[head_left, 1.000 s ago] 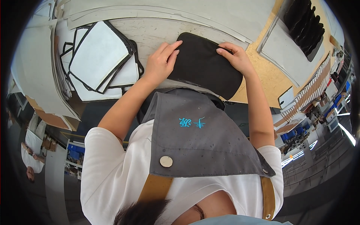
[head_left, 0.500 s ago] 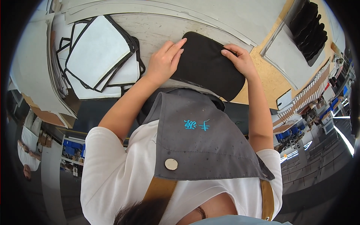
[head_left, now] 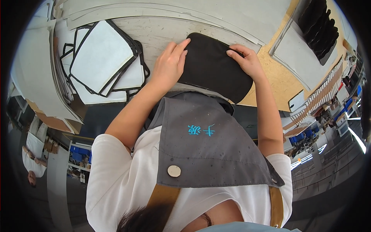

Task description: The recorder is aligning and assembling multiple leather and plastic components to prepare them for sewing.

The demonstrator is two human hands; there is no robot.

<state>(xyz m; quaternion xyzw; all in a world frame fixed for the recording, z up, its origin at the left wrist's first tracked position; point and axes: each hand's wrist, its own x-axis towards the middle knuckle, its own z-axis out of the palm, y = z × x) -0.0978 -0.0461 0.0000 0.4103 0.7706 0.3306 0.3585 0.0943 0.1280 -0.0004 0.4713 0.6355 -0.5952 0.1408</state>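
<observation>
A black fabric-like panel [head_left: 216,67] with rounded corners lies at the table's near edge, in front of my apron. My left hand [head_left: 170,63] rests along its left edge, fingers stretched out, the fingertips touching the far left corner. At the far right edge my right hand [head_left: 247,62] pinches the panel, thumb on top and fingers round the rim. Whatever is under the panel is hidden. To the left lies a loose stack of white panels with black borders [head_left: 104,58], apart from my left hand.
Large pale sheets [head_left: 174,9] cover the table's far side. A pile of black pieces [head_left: 319,31] lies on white sheets [head_left: 295,54] at the right. Tall stacked boards [head_left: 36,69] stand at the left. Another person [head_left: 34,154] stands in the left background.
The whole view has shifted slightly. My hands stay at the same places on the black panel, which looks almost unmoved.
</observation>
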